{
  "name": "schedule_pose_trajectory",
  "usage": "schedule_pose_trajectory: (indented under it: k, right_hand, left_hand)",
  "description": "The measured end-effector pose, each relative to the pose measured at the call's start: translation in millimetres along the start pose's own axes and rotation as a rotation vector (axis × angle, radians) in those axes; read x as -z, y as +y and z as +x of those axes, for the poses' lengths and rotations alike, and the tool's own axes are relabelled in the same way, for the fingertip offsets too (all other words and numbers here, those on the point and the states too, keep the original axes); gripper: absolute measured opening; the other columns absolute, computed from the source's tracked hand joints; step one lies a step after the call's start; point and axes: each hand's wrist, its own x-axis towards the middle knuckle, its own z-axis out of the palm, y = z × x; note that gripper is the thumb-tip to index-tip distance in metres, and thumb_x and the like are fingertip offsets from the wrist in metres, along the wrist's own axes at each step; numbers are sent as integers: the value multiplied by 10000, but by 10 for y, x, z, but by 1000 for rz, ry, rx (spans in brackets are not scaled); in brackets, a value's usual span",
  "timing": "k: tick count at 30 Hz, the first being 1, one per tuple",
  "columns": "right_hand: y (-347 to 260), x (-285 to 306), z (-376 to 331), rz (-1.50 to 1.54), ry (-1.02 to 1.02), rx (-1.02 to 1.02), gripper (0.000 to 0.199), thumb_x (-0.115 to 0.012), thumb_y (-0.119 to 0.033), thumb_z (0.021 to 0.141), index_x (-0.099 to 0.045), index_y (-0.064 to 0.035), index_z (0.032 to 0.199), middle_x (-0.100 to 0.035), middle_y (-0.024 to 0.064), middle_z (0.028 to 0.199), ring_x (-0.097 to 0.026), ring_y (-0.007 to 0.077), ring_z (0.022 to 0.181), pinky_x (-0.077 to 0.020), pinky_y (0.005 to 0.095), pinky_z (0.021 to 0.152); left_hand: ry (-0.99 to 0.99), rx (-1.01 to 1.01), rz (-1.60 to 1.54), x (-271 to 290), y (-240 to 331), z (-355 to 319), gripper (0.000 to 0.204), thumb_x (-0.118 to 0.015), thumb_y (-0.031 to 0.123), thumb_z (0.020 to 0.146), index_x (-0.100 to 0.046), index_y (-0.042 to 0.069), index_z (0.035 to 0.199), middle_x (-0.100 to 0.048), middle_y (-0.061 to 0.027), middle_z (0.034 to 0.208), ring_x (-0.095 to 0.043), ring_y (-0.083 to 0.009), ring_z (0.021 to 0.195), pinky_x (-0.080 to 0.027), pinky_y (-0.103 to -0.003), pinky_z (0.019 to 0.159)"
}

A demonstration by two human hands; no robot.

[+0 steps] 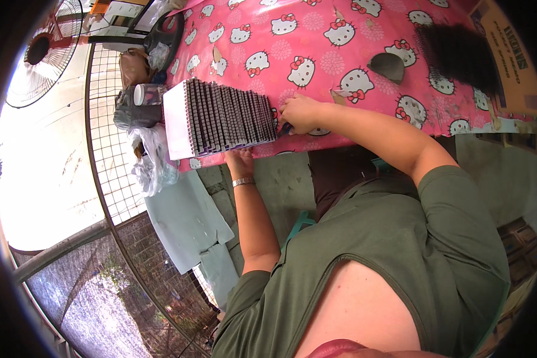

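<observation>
A long row of spiral-bound notebooks (230, 116), pressed close together, stands on the table with dark coil bindings facing up. A white cover (178, 119) shows at the row's left end. My left hand (240, 158) is at the near side of the row by the table edge, its fingers hidden by the notebooks. At the right end of the row, my right hand (300, 114) has its fingers curled in beside the last notebook. Something small and dark shows under those fingers, too hidden to name.
A pink patterned cloth (316, 53), torn in places, covers the table. A dark grey curved piece (388, 67), a black bristly heap (456, 56) and a cardboard box (513, 65) lie to the right. Plastic bags (152, 164), a cup (147, 94) and a fan (45, 51) are left.
</observation>
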Motion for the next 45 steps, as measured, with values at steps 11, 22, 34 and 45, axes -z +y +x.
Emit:
schedule_pose_trajectory:
  k: [11, 22, 34, 45]
  right_hand:
    - [-47, 438, 22, 171, -81, -84, 559, -752, -504, 800, -683, -123, 1204, -614, 172, 1169, -627, 346, 1091, -510, 501, 903]
    - [558, -17, -1373, 1020, 624, -534, 397, -672, -221, 875, -561, -76, 1227, -606, 126, 973, -608, 248, 940, -498, 367, 842]
    - [412, 247, -1789, 921, 790, -545, 292, -659, -113, 846, -596, -31, 1119, -641, 67, 933, -629, 148, 836, -515, 313, 802]
    - [-115, 780, -1571, 294, 683, -184, 302, -700, -211, 843, -591, -46, 1071, -636, 148, 970, -601, 358, 987, -455, 453, 902]
  left_hand:
    - [-2, -49, 33, -191, -18, -223, 490, -394, 359, 1054, -402, 75, 1454, -461, -89, 1467, -486, -287, 1314, -395, -459, 1120]
    - [-33, -55, -414, -1122, -1124, -728, 133, -536, 227, 968, -597, 114, 1006, -652, -33, 1003, -616, -234, 993, -441, -401, 992]
    - [274, -190, -51, -579, -599, -464, 298, -440, 275, 965, -524, 70, 1165, -573, -132, 1074, -568, -290, 1073, -471, -453, 991]
    - [-306, 161, -138, -495, -591, -496, 704, -309, 547, 1028, -249, 60, 1533, -287, -152, 1569, -385, -399, 1377, -315, -533, 1165]
